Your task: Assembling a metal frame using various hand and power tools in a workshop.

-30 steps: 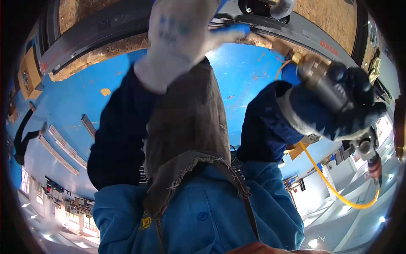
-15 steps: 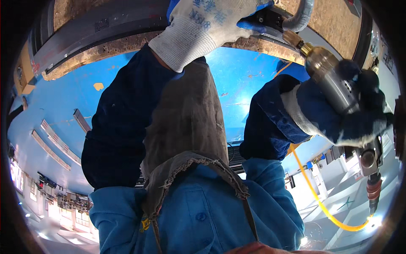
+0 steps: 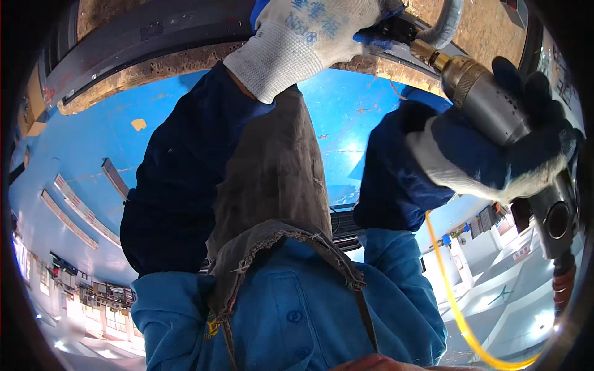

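My left hand (image 3: 309,43), in a white knit glove with blue-coated fingers, is closed around a small black part (image 3: 399,28) at the top of the view. Most of that part is hidden by the fingers. Gripped in my right hand (image 3: 501,142), gloved in dark blue and white, is a grey air drill (image 3: 492,102) with a metal collar. Its brass-coloured tip (image 3: 423,51) points up and left, right beside the black part; whether they touch I cannot tell. A grey curved tube (image 3: 447,28) passes just behind the tip.
A dark metal rail (image 3: 161,65) runs along a worn wooden bench edge (image 3: 142,80). The yellow air hose (image 3: 461,315) loops below my right arm. Long strips (image 3: 86,207) lie on the blue floor (image 3: 346,105) at left. A cardboard box (image 3: 36,111) stands at far left.
The drill has shifted slightly up, its tip now closer to the black part, and its rear end has swung right. My left hand has moved a little to the right, still closed.
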`<state>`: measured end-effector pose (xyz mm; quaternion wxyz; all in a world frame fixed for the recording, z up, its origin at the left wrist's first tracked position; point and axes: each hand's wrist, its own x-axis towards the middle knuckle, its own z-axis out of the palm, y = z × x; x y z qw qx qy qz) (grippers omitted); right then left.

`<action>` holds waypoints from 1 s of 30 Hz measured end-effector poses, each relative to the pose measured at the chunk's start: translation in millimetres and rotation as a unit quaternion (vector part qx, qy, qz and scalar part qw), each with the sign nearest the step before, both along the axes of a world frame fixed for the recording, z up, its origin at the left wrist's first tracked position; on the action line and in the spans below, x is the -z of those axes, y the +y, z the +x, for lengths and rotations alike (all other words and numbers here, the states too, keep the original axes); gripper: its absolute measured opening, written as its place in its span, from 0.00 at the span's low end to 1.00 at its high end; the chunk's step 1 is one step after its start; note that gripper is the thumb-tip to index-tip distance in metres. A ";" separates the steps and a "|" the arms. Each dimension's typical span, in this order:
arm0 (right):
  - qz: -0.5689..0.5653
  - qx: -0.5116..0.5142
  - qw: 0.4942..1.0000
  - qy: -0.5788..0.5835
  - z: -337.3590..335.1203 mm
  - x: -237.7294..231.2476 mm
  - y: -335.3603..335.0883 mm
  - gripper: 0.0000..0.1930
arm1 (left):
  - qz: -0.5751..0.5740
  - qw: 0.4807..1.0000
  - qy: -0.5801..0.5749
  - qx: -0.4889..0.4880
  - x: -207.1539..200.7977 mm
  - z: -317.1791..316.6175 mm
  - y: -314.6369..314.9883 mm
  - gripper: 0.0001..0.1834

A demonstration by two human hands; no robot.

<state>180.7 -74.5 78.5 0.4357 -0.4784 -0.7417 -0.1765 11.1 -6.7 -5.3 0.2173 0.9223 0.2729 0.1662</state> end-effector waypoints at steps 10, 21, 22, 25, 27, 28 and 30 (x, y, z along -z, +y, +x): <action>-0.067 -0.068 0.989 0.110 -16.0 -8.4 22.7 0.24 | -0.110 0.982 -0.150 -0.021 -10.8 3.4 6.6 0.14; 0.011 0.041 0.969 -0.242 -11.0 -19.0 20.2 0.14 | -0.028 0.985 -0.162 -0.044 -5.5 5.2 1.1 0.13; 0.024 0.057 0.978 -0.198 -12.0 -15.0 19.2 0.14 | -0.028 0.986 -0.162 -0.043 -6.6 5.0 0.9 0.13; 0.058 0.048 0.985 -0.154 -10.3 -7.0 21.2 0.18 | -0.064 0.986 -0.149 -0.043 0.2 4.8 -0.5 0.14; 0.006 0.037 0.997 -0.071 -8.7 -7.6 17.1 0.21 | 0.129 0.977 -0.156 -0.062 12.7 7.0 -2.0 0.16; -0.046 0.027 0.999 0.013 -7.1 -8.1 15.7 0.24 | 0.129 0.977 -0.156 -0.062 10.9 5.9 -3.3 0.16; -0.028 0.020 0.996 -0.080 -3.1 -13.5 20.5 0.26 | 0.037 0.988 -0.137 -0.052 1.1 2.2 -4.9 0.19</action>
